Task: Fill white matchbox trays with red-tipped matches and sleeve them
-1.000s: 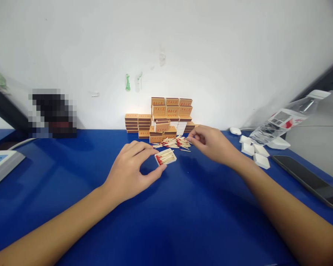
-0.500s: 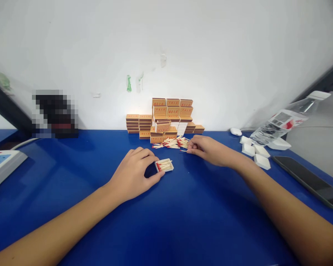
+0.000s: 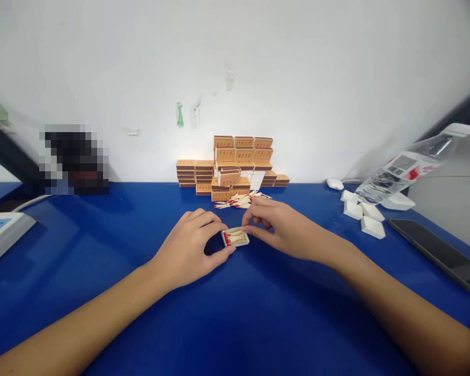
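Observation:
A small white matchbox tray (image 3: 247, 242) lies on the blue table, with red-tipped matches (image 3: 235, 237) inside, heads to the left. My left hand (image 3: 196, 245) grips the tray's left end between thumb and fingers. At the tray's right end is my right hand (image 3: 272, 224), its thumb and index finger pinched together; whatever is between them is too small to make out. Behind the hands a loose pile of matches (image 3: 241, 200) lies in front of stacked orange matchboxes (image 3: 244, 155).
On the right are a slanting plastic bottle (image 3: 405, 169), several white tray pieces (image 3: 373, 227), a white case (image 3: 335, 184) and a dark phone (image 3: 438, 253). At the left edge sits a white power strip (image 3: 8, 235). The white wall (image 3: 297, 78) rises behind the boxes.
My right hand has moved left and nearer, from the match pile to the tray's right end. My left hand still holds the tray, which is slightly lower and further right in view.

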Demonstrator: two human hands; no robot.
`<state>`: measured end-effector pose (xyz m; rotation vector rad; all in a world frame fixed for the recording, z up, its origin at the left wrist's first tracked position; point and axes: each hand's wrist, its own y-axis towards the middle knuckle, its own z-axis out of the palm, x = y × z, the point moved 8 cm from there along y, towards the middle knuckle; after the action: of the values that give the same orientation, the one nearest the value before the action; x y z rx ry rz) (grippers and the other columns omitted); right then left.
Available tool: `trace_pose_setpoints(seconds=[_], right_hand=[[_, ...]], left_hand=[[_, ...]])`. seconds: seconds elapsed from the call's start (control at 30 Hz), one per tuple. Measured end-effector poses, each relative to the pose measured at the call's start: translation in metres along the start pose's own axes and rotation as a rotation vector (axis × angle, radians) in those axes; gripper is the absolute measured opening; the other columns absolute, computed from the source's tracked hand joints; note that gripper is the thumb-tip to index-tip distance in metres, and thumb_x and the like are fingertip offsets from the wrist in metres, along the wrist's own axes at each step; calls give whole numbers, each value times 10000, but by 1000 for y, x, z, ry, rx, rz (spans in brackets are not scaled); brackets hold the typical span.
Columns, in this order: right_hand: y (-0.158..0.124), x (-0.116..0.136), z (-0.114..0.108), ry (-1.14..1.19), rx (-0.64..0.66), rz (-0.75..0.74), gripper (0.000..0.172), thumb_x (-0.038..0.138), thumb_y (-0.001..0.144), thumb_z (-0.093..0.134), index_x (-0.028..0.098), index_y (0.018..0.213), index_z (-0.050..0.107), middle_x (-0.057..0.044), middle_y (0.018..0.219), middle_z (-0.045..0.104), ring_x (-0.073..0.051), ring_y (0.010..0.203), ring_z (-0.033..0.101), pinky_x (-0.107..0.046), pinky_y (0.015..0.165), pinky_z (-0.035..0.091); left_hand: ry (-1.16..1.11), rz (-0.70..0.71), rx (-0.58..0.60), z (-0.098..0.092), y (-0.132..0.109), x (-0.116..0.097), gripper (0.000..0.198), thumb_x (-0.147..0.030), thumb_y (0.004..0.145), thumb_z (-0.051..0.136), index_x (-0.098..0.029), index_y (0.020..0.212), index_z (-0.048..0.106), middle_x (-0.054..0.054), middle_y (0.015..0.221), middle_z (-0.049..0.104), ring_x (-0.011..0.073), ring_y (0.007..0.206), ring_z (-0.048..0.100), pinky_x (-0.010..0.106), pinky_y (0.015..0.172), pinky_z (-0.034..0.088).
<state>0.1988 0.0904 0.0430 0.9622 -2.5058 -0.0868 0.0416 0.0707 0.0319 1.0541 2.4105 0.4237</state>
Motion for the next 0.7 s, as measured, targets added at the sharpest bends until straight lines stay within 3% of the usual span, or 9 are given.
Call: trace_pose_setpoints(seconds=[0.2, 0.4, 0.53, 0.63, 0.7], right_hand=[[-2, -1, 15, -10, 65, 7, 141, 272, 1077, 564, 200, 981, 637, -56, 1037, 620, -166, 811, 576, -317, 711, 452], [-1, 2, 12, 17, 47, -8, 145, 266, 1087, 542, 206, 1007, 646, -57, 1048, 622, -173, 850, 592, -314, 733, 455], [1, -9, 2, -38, -70, 18, 144, 245, 1068, 567, 205, 953, 643, -48, 974, 622, -187, 845, 588, -323, 741, 445], [1, -28, -4, -105, -190, 77, 31, 205, 1032, 601, 203, 1023, 631, -55, 1003, 638, -195, 838, 603, -339, 753, 466], [1, -41, -4, -159, -240, 91, 89, 210, 1015, 623, 199, 1103, 631, -81, 1059, 643, -227, 899, 621, -376, 810, 498]], left_hand=[[-3, -4, 62, 4, -1, -1, 224, -384, 970, 728, -209, 1109, 734, 55, 1082, 738, 258, 1014, 658, 453, 889, 493], [-10, -3, 60, 4, 0, -1, 239, -393, 963, 740, -201, 1103, 733, 60, 1083, 736, 257, 1003, 657, 448, 887, 489], [-31, 3, 53, 4, 0, -2, 225, -374, 967, 738, -208, 1118, 728, 49, 1090, 737, 248, 993, 657, 439, 888, 489], [-57, 25, 50, 3, 1, -5, 229, -368, 967, 741, -207, 1130, 727, 47, 1100, 736, 240, 997, 658, 435, 899, 496], [-72, 39, 56, 4, 1, -6, 228, -364, 965, 743, -204, 1127, 730, 47, 1100, 735, 239, 1000, 657, 436, 906, 501]])
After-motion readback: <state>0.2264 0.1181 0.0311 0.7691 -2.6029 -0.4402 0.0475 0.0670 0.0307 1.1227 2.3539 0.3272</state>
